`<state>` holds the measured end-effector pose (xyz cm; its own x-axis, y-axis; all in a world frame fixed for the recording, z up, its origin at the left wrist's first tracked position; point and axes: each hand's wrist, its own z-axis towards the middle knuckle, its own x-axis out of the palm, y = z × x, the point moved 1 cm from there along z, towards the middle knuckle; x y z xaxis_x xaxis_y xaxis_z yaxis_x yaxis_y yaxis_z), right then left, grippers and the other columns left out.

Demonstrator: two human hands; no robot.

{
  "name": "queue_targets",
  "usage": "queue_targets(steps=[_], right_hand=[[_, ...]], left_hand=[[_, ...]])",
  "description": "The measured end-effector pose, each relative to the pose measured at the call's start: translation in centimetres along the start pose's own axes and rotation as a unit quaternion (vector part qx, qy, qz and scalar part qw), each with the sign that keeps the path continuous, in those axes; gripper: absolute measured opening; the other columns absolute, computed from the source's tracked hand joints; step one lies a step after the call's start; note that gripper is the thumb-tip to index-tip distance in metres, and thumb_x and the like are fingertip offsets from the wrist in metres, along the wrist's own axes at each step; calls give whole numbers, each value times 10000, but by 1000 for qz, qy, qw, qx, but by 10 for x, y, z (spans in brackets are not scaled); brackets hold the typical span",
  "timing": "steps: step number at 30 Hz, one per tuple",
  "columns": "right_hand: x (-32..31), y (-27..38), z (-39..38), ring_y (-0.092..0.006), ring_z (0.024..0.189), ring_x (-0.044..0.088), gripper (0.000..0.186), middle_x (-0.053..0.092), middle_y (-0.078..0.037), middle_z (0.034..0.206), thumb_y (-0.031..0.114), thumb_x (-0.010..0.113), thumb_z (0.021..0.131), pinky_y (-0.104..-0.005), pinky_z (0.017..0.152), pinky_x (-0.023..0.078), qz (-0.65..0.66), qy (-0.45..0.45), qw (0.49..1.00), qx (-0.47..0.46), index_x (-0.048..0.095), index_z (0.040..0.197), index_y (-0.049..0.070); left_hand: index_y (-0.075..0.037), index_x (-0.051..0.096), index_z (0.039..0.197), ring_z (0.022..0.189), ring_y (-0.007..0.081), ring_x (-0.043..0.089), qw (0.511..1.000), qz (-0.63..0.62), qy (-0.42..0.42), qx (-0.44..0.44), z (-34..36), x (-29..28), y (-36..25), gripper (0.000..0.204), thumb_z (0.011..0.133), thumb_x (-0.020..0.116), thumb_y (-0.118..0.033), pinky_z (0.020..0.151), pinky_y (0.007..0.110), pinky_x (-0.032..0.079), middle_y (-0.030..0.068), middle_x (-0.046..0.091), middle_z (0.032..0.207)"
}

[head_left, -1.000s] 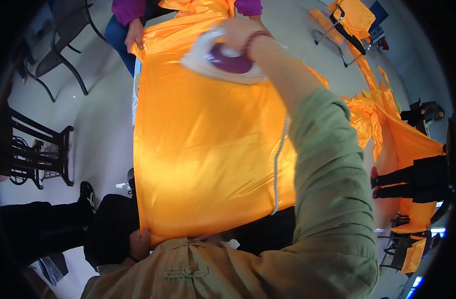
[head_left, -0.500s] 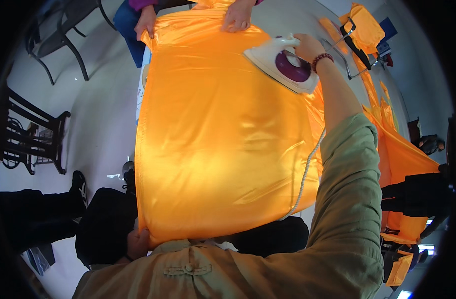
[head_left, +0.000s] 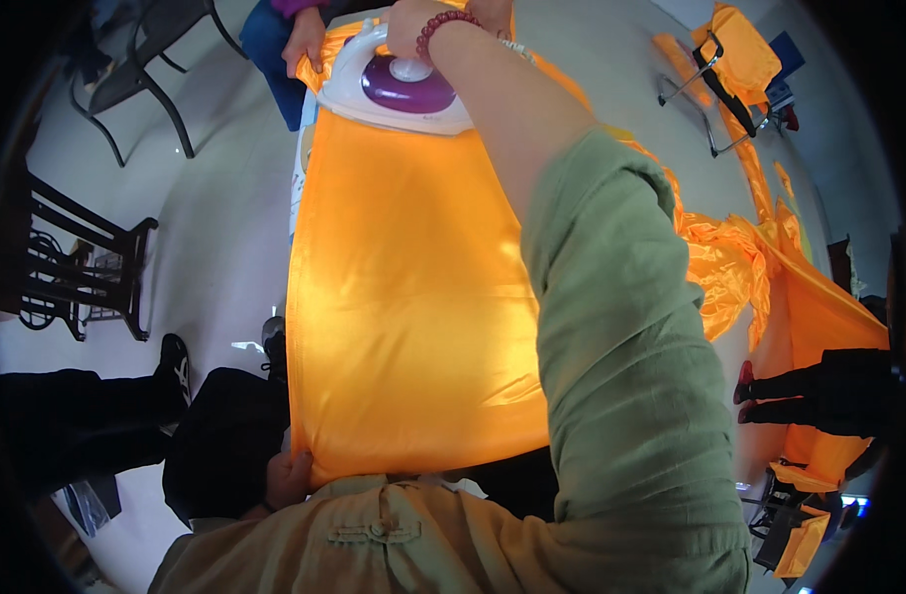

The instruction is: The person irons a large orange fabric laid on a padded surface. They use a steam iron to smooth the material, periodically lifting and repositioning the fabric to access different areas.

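Shiny orange fabric lies stretched out in front of me. At its far left end my right hand grips the handle of a white and purple clothes iron, whose soleplate rests on the cloth. My left hand pinches the fabric's near left corner beside my thigh. Across from me another person's hand holds the far left corner, and that person's other hand is partly hidden behind my wrist. My right forearm and sleeve cover the right part of the cloth.
Black chairs stand on the left. A metal-framed chair draped in orange cloth is at the far right. Bunched orange fabric trails off to the right, where a person in dark trousers stands. Another shoe is at my left.
My right hand has swept the iron leftward along the far end of the cloth, from the right edge to the far left corner. My left hand still holds its corner.
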<state>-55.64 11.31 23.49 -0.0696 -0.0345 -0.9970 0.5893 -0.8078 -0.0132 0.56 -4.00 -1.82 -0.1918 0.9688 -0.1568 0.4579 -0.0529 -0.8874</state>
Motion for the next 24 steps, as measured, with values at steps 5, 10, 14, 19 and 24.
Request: queue_targets(steps=[5,10,14,19,24], right_hand=[[0,36,-40,-277,971,689,294,723,-116,1028,228,655,819,-400,841,537,-7,32,994,-106,720,1080,111],[2,51,-79,-288,1009,685,299,722,-120,1059,257,647,825,-409,865,538,33,-28,998,-39,730,1072,108],[-1,2,-77,-320,1039,674,352,709,-159,1101,276,665,806,-419,875,535,41,-47,996,67,723,1096,85],[9,-133,-94,-355,1048,659,383,693,-187,1124,287,671,837,-440,912,513,32,-48,986,155,685,1163,86],[14,-265,-154,-355,1089,644,386,687,-173,1154,145,599,859,-421,947,502,7,-78,966,245,660,1238,110]], left_hand=[[10,612,693,587,85,521,1000,20,-23,-8,3,2,5,373,963,531,-235,516,315,401,-24,574,617],[40,642,841,703,88,553,999,-3,-32,-27,3,1,-8,333,966,518,-243,611,299,445,19,629,743],[23,641,824,694,85,548,997,72,-12,-7,1,-4,-20,329,974,506,-237,605,296,444,8,629,741],[12,638,809,686,74,540,997,80,-14,10,1,-2,-21,307,974,506,-211,588,284,432,-2,623,734],[12,639,824,692,68,543,999,29,-15,-11,4,-1,-13,293,972,506,-202,589,277,434,-6,629,761]])
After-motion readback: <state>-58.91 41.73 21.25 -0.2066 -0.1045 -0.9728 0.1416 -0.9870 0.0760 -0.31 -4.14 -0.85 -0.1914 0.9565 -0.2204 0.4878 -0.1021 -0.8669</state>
